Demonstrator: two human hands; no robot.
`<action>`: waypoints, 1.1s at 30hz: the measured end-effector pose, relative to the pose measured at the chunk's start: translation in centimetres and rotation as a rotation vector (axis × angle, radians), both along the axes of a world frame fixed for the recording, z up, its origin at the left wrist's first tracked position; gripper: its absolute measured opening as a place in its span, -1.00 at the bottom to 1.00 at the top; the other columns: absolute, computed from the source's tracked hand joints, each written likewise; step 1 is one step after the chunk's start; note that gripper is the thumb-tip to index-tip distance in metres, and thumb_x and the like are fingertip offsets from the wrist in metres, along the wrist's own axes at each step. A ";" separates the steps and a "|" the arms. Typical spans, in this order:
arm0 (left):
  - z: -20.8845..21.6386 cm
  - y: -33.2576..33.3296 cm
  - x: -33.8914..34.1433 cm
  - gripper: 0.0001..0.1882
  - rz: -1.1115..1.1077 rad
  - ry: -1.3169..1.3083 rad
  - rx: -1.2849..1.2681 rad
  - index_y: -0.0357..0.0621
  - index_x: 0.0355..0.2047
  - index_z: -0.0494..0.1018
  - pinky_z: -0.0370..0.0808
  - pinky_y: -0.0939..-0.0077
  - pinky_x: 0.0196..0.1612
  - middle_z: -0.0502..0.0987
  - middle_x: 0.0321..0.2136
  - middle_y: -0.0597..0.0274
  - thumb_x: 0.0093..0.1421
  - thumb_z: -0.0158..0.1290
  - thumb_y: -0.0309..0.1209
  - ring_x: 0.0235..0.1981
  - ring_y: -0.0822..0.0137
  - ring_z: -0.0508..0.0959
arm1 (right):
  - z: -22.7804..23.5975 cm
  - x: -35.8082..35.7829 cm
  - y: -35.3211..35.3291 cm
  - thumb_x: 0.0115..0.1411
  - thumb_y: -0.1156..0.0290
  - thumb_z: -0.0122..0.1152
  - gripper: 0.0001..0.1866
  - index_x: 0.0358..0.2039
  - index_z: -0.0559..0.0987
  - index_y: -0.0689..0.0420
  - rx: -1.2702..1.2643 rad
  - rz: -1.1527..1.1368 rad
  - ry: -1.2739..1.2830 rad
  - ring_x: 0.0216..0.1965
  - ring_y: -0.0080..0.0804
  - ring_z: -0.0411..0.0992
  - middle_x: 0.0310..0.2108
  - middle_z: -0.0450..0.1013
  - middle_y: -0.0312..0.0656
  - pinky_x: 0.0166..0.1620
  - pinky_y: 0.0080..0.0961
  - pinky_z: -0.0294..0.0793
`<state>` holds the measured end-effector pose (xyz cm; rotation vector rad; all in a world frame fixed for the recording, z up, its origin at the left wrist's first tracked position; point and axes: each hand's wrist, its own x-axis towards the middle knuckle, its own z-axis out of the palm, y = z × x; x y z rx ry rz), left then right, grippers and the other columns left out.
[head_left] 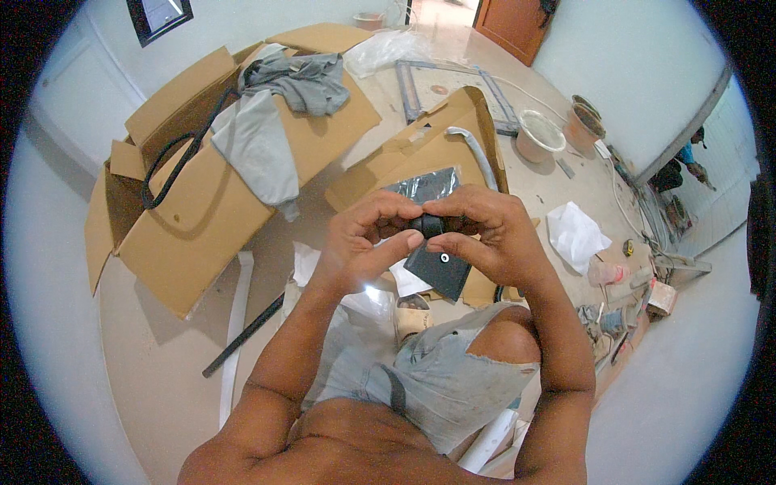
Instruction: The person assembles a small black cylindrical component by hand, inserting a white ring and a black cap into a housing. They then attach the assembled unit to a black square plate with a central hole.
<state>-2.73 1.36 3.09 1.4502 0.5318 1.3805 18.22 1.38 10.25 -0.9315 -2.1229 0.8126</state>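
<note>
Both hands meet in front of me around a small black cylindrical fitting (429, 225). Thumb and fingers of my left hand (368, 238) pinch its left side, while my right hand (493, 234) grips the right side; its exact kind is partly hidden by the fingers. Directly below and behind the hands lies a flat black panel (439, 273) with a small white-ringed hole. A shiny dark plastic packet (432, 183) shows just beyond my fingers, resting on an opened cardboard piece (380, 166).
A large cardboard box (210, 234) with grey cloths (303, 81) and a black hose stands at left. White buckets (540, 136), crumpled white paper (577, 237) and assorted tools (614, 319) lie right. A black bar (242, 335) rests on the floor. Another person (687, 166) is far right.
</note>
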 end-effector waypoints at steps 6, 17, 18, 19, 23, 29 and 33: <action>-0.5 0.2 -0.1 -0.73 -0.081 -0.043 -0.111 -0.27 -0.12 0.45 0.48 0.58 -0.12 0.45 -0.12 0.20 0.15 0.17 -0.57 -0.14 0.48 0.50 | -0.5 -0.1 -0.1 0.04 0.61 0.38 -0.65 -0.10 0.60 0.23 -0.013 0.014 0.077 -0.28 -0.54 0.51 -0.31 0.51 -0.21 -0.23 -0.62 0.54; -1.9 0.8 0.3 -0.66 -0.145 -0.237 -0.162 -0.27 -0.05 0.43 0.54 0.45 -0.05 0.52 -0.14 0.15 0.15 0.18 -0.53 -0.12 0.36 0.55 | -0.4 -0.5 -0.2 0.05 0.49 0.41 -0.64 -0.10 0.60 0.22 0.109 -0.044 0.064 -0.33 -0.54 0.50 -0.33 0.51 -0.21 -0.23 -0.61 0.50; -2.1 0.8 0.4 -0.66 -0.160 -0.258 -0.182 -0.27 -0.04 0.43 0.55 0.45 -0.05 0.52 -0.15 0.14 0.16 0.18 -0.52 -0.12 0.36 0.56 | -0.4 -0.7 -0.3 0.04 0.47 0.41 -0.65 -0.12 0.60 0.21 0.030 -0.051 0.105 -0.34 -0.54 0.49 -0.35 0.50 -0.21 -0.26 -0.60 0.49; -2.3 0.9 0.4 -0.66 -0.179 -0.284 -0.201 -0.28 -0.04 0.43 0.56 0.44 -0.06 0.53 -0.15 0.13 0.17 0.17 -0.51 -0.13 0.35 0.56 | -0.5 -0.8 -0.4 0.03 0.45 0.42 -0.66 -0.14 0.61 0.21 -0.049 -0.059 0.146 -0.36 -0.53 0.48 -0.37 0.50 -0.22 -0.28 -0.59 0.48; -3.2 1.3 1.1 -0.67 -0.242 -0.395 -0.289 -0.28 -0.03 0.42 0.57 0.44 -0.07 0.54 -0.12 0.08 0.21 0.13 -0.48 -0.12 0.32 0.58 | -0.2 -1.0 -0.2 0.01 0.38 0.44 -0.69 -0.22 0.62 0.19 0.223 -0.049 0.027 -0.44 -0.50 0.44 -0.44 0.47 -0.22 -0.36 -0.55 0.42; -4.2 1.8 1.4 -0.64 -0.437 -0.550 -0.362 -0.22 0.02 0.42 0.58 0.32 -0.03 0.54 -0.07 0.09 0.22 0.13 -0.43 -0.06 0.24 0.57 | 0.1 -0.6 -0.3 0.05 0.27 0.36 -0.58 -0.10 0.58 0.19 0.265 -0.042 -0.078 -0.35 -0.14 0.48 -0.34 0.46 -0.06 -0.27 -0.34 0.47; -4.3 2.1 1.2 -0.62 -0.495 -0.583 -0.372 -0.20 0.03 0.42 0.60 0.41 -0.07 0.54 -0.07 0.08 0.21 0.15 -0.41 -0.07 0.26 0.58 | -0.4 -1.1 -0.1 0.14 0.33 0.27 -0.63 -0.06 0.56 0.20 0.288 -0.032 -0.032 -0.33 -0.11 0.47 -0.33 0.44 -0.01 -0.24 -0.34 0.47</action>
